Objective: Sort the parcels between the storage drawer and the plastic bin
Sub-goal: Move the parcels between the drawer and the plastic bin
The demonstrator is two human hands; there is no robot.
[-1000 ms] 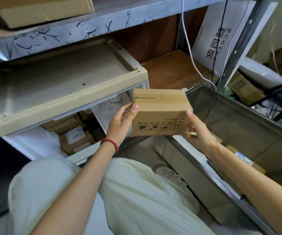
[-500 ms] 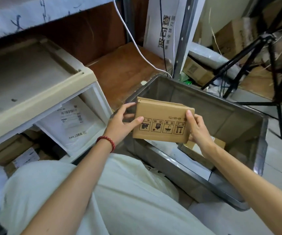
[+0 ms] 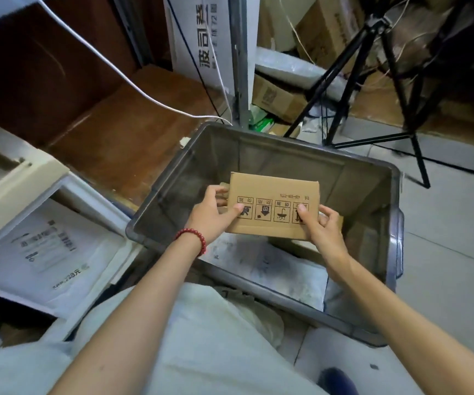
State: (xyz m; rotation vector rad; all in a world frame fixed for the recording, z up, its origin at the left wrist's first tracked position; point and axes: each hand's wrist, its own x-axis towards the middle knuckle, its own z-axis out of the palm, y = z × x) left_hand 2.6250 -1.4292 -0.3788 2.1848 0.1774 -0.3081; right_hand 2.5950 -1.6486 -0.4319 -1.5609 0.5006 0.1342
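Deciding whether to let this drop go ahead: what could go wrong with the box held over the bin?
1. The cardboard box shows its handling symbols upside down, so it may land inverted.
2. The left hand and right hand pinch only its lower corners; it could slip and drop hard onto the white mailers in the grey plastic bin.

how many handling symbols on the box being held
4, in one row across the box face: one by the left hand, two between, one by the right hand. Other faces are hidden.
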